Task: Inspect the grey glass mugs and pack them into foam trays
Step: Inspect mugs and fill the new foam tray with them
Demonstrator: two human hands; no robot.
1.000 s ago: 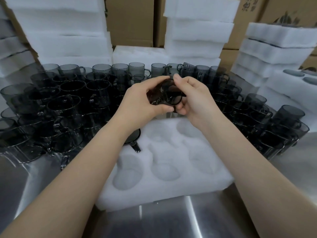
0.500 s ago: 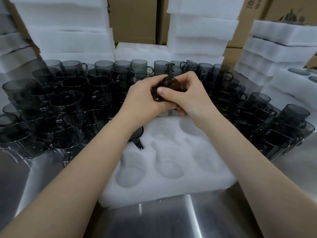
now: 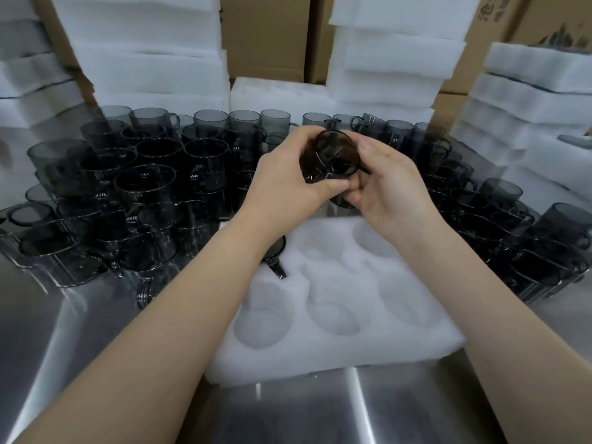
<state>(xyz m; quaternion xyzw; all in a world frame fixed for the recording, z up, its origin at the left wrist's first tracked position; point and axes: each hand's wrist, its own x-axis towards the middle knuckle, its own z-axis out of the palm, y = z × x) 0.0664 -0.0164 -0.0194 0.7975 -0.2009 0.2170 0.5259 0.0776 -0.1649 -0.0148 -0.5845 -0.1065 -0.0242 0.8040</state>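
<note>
Step in hand, as I judge: inspection. At frame centre, left hand (image 3: 282, 184) is gripping the grey mug (image 3: 333, 158), fingers curled round its wall. Right hand (image 3: 394, 187) is cupping the other side, thumb pinching low. Next move calls for lowering it into a free pocket of the foam tray (image 3: 336, 357) below.

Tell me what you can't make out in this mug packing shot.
Packed mug in foam tray: head view, mostly hidden by left forearm.
Held mug: head view, sides covered by left hand and right hand; flaws too blurred.
Box print: head view, cut by top edge.
</note>
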